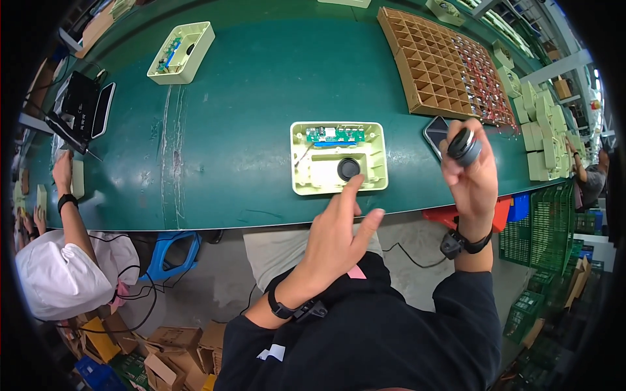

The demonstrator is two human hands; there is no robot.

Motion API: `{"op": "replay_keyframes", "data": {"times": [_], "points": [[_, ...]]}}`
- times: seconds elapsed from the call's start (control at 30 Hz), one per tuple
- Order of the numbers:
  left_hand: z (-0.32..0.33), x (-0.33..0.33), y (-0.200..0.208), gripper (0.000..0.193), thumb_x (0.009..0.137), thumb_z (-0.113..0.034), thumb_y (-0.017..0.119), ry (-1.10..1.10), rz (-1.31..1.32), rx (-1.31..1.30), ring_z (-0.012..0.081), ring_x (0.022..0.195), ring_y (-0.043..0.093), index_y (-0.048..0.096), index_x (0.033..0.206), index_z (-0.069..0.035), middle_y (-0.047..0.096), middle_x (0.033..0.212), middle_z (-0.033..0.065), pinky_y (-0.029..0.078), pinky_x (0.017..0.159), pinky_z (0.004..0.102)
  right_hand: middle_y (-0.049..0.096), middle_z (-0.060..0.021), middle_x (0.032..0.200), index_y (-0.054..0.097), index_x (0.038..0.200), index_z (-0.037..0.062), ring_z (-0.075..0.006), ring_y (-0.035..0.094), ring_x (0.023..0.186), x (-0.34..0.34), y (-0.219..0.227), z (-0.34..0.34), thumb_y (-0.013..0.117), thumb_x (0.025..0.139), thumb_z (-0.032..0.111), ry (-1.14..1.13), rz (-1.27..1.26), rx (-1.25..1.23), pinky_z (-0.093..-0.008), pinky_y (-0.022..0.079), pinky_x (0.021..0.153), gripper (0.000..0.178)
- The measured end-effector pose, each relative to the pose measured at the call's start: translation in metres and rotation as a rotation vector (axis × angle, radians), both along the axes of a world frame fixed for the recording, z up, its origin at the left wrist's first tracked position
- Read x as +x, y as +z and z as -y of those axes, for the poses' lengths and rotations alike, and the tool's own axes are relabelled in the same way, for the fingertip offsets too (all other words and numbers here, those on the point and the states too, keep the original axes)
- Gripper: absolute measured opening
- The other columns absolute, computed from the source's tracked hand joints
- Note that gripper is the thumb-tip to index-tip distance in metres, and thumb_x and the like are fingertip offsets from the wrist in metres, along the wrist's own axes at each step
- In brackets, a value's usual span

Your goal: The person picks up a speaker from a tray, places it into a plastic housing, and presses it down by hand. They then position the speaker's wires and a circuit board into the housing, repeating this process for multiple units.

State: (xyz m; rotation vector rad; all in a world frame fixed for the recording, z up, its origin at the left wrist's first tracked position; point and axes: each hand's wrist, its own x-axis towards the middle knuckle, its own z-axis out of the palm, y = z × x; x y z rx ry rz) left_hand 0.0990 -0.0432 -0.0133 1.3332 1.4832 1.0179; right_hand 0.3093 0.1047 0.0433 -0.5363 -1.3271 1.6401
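A pale green plastic housing [315, 182] lies on the table in front of me. Along its far side sits a green circuit board [336, 135] with a blue strip. A round black disc [349, 169] rests inside, near its front right. My left hand [342, 238] holds nothing; its fingers are stretched out, and the index fingertip reaches over the housing's front edge beside the disc. Raised to the right of the housing, my right hand [471, 166] grips a round black part [464, 147] with a grey side between fingers and thumb.
A phone [435, 135] lies behind my right hand. Beyond it stands a divided cardboard tray [424, 72] with wired parts. Another housing [189, 73] sits far left. Stacked housings [544, 140] line the right. At left, a co-worker's hand [62, 171] is near a power screwdriver [68, 133].
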Motion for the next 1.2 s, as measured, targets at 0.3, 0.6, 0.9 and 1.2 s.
{"op": "replay_keyframes", "data": {"times": [0.3, 0.6, 0.9, 1.2], "points": [[-0.017, -0.061, -0.011, 0.042, 0.096, -0.012, 0.065, 0.396, -0.618, 0.408, 0.0414, 0.095, 0.065, 0.058, 0.135, 0.001, 0.062, 0.116, 0.0253, 0.053, 0.085, 0.0478, 0.054, -0.0122, 0.117, 0.051, 0.127, 0.0004, -0.0150, 0.059, 0.075, -0.009, 0.001, -0.001, 0.076, 0.095, 0.015, 0.209, -0.226, -0.418, -0.0260, 0.055, 0.063, 0.043], [-0.043, -0.070, -0.013, 0.046, 0.085, 0.003, 0.053, 0.165, -0.147, 0.307, 0.0381, 0.111, 0.066, 0.068, 0.128, -0.001, 0.071, 0.118, 0.0213, 0.051, 0.096, 0.0456, 0.066, -0.0113, 0.094, 0.066, 0.098, -0.0015, -0.0171, 0.064, 0.075, -0.044, -0.003, 0.003, 0.084, 0.081, 0.000, 0.101, 0.356, 0.245, -0.0304, 0.055, 0.066, 0.026], [-0.046, -0.072, -0.016, 0.045, 0.083, -0.005, 0.071, -0.099, -0.200, 0.372, 0.0310, 0.111, 0.069, 0.071, 0.127, -0.006, 0.074, 0.120, 0.0120, 0.046, 0.102, 0.0407, 0.067, -0.0081, 0.081, 0.069, 0.082, 0.0009, -0.0247, 0.065, 0.072, -0.067, -0.037, 0.009, 0.085, 0.066, -0.005, -0.015, 0.688, 0.922, -0.0350, 0.051, 0.063, 0.024], [-0.046, -0.073, -0.017, 0.061, 0.077, -0.034, 0.091, -0.122, -0.201, 0.372, 0.0291, 0.117, 0.066, 0.070, 0.129, -0.008, 0.074, 0.123, 0.0095, 0.043, 0.104, 0.0420, 0.062, -0.0085, 0.080, 0.067, 0.083, 0.0022, -0.0282, 0.064, 0.072, -0.073, -0.049, 0.016, 0.083, 0.063, -0.002, -0.056, 0.742, 1.094, -0.0390, 0.050, 0.063, 0.026]]}}
